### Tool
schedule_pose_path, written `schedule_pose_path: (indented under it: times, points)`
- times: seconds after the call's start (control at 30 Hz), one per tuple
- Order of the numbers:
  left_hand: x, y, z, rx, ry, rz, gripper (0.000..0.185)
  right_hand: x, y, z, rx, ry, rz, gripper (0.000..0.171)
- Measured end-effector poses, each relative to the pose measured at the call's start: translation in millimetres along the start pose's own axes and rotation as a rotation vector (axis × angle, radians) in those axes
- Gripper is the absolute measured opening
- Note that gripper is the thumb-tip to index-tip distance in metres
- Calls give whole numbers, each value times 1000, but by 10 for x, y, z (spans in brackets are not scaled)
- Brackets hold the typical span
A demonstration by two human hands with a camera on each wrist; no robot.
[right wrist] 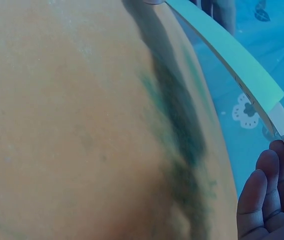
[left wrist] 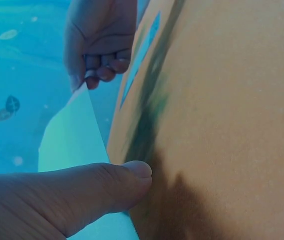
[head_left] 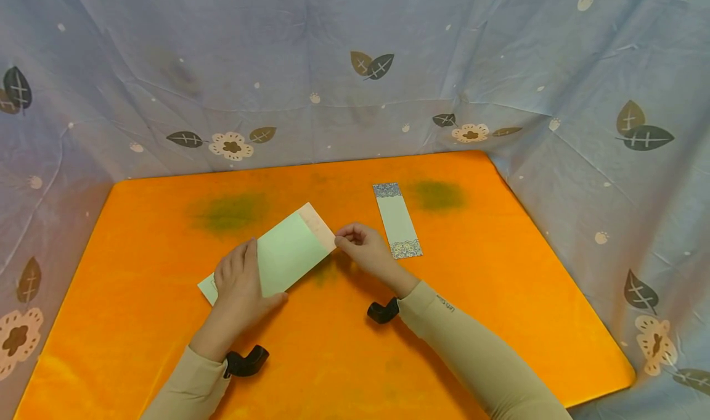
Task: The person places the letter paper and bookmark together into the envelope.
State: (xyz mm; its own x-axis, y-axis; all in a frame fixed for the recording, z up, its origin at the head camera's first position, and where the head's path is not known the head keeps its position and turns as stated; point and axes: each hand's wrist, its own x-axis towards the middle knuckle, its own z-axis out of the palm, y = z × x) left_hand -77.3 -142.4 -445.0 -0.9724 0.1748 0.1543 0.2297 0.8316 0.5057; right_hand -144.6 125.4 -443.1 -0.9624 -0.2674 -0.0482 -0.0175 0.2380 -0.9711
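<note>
A pale green paper envelope (head_left: 291, 253) is held tilted above the orange table, its pinkish-white end strip (head_left: 317, 226) pointing up and to the right. My left hand (head_left: 238, 284) grips the envelope near its lower left part, thumb along the near edge and fingers over the far side. At the strip's right corner, my right hand (head_left: 367, 250) pinches the paper between thumb and forefinger. The right wrist view shows that pinch at the tip of the strip (right wrist: 281, 120), the other fingers (right wrist: 254, 200) loosely curled. To the right lies a long pale card (head_left: 397, 219) with lace-patterned ends.
The orange cloth-covered table (head_left: 471, 321) carries dark greenish smudges near its back. Blue-grey curtains (head_left: 310, 50) with leaf and flower prints hang along the back and both sides. A black wrist-worn piece (head_left: 246, 361) sits at each sleeve cuff.
</note>
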Motion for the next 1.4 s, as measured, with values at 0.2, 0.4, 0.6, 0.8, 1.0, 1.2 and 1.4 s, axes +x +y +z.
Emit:
schedule_pose_path:
  times: [0.2, 0.4, 0.6, 0.8, 1.0, 1.2, 1.4]
  points:
    - [-1, 1, 6, 0, 3, 2, 123, -8, -13, 21, -11, -3, -11, 14]
    - [-6, 0, 12, -2, 9, 7, 123, -21, -27, 24, -2, -21, -2, 21]
    - [-10, 4, 10, -6, 8, 7, 123, -28, -30, 35, -27, -21, -9, 24]
    - [-11, 7, 8, -10, 4, 5, 123, -30, -32, 51, -55, -13, -17, 16]
    - [-7, 4, 21, -5, 7, 6, 123, -19, -17, 65, -43, -13, -28, 13]
    - [0, 2, 30, -5, 5, 8, 122, -16, -10, 75, -49, -19, -34, 13]
    - [6, 18, 37, -2, 7, 8, 121, -8, -9, 94, -58, -29, -30, 13]
